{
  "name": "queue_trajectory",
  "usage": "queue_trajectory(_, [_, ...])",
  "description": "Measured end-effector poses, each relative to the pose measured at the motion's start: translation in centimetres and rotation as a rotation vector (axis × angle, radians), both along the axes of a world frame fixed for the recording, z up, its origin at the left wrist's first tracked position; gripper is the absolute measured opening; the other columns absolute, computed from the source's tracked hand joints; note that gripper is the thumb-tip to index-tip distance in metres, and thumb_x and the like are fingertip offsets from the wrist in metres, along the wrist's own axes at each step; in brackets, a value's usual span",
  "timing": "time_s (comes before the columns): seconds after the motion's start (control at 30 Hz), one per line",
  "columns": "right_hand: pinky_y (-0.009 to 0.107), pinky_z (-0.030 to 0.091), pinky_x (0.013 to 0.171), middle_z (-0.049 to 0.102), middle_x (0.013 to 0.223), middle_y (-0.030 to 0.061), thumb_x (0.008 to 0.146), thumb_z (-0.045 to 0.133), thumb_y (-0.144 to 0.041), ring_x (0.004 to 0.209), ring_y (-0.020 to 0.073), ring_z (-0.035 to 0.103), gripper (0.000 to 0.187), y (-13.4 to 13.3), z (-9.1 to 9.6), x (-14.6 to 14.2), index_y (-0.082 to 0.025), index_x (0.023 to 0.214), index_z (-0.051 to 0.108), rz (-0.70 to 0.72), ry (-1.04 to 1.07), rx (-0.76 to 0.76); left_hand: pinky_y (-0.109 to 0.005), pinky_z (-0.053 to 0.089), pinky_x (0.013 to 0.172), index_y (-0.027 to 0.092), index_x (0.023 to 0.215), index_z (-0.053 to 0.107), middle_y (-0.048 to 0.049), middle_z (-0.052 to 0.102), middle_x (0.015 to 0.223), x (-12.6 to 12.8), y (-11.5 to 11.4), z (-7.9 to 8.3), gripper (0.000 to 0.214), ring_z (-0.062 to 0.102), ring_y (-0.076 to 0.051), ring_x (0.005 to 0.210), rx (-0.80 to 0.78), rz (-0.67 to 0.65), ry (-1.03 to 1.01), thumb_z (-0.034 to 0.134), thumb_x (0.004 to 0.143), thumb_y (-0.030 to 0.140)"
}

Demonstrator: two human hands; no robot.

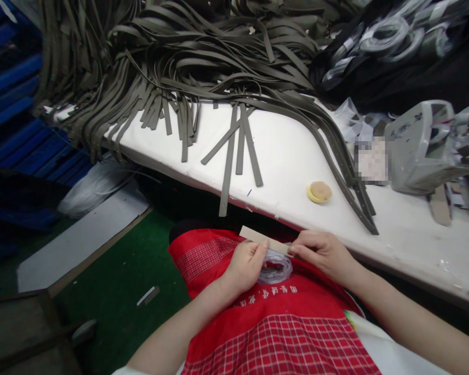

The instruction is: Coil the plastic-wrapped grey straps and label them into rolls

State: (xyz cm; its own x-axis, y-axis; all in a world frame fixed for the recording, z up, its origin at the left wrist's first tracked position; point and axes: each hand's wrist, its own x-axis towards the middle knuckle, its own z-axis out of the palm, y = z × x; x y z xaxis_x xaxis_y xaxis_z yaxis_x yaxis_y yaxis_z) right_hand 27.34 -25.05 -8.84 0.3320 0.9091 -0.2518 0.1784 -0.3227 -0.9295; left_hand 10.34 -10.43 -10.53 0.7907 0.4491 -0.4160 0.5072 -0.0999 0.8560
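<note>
Above your apron (289,338), left hand (249,263) and right hand (323,254) pinch a beige strip (250,234). One coil (286,272) looks wrapped; straps (214,54) lie loose

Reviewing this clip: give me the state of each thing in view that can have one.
Left grip: closed on pale strip
Right grip: closed at strip's end
Pale strip: held, slanting
Clear-wrapped coil: rolled up, below strip
Dark straps: loose, heaped
Yellow-edged round pad: resting on table
Red apron: worn
</note>
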Motion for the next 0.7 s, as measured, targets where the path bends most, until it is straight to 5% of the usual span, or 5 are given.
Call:
queue_trajectory(0.1, [0.029,0.044,0.07,0.06,0.077,0.005,0.092,0.057,-0.043,0.075,0.0155,0.056,0.033,0.5,0.7,-0.1,-0.02,0.074,0.072,-0.003,-0.247,0.176,-0.026,0.038,0.054,0.015,0.054,0.055,-0.0045,0.054,0.052,0.1,0.0,0.2,0.06,0.05,-0.015,0.053,0.01,-0.003,0.022,0.037,0.095,0.055])
queue_trajectory(0.3, [0.021,0.035,0.041,0.053,0.052,-0.0026,0.088,0.045,-0.07,0.041,0.0089,0.045,0.055,2.6,0.6,-2.1,-0.019,0.071,0.054,-0.12,0.337,-0.056,-0.028,0.048,0.087,0.016,0.09,0.072,-0.0075,0.07,0.096,0.1,0.3,1.5,0.043,0.064,-0.019,0.089,-0.04,-0.067,-0.225,0.038,0.099,0.041])
queue_trajectory(0.47, [0.019,0.017,0.029,0.044,0.038,-0.0078,0.079,0.05,-0.078,0.027,0.0052,0.03,0.06,3.7,-0.8,-2.6,-0.02,0.065,0.045,-0.173,0.505,-0.104,-0.03,0.049,0.087,0.021,0.099,0.072,-0.0048,0.072,0.099,0.1,0.3,2.1,0.024,0.065,-0.022,0.092,0.109,-0.173,-0.193,0.065,0.085,0.04])
queue_trajectory(0.7, [0.02,0.039,0.036,0.064,0.057,0.0024,0.082,0.051,-0.075,0.037,0.0103,0.053,0.058,2.4,2.1,-1.3,-0.018,0.071,0.053,-0.348,0.482,0.026,-0.034,0.052,0.09,0.022,0.093,0.075,-0.0059,0.073,0.1,0.4,0.0,1.2,0.022,0.067,-0.024,0.096,0.127,-0.126,-0.133,0.059,0.088,0.037])
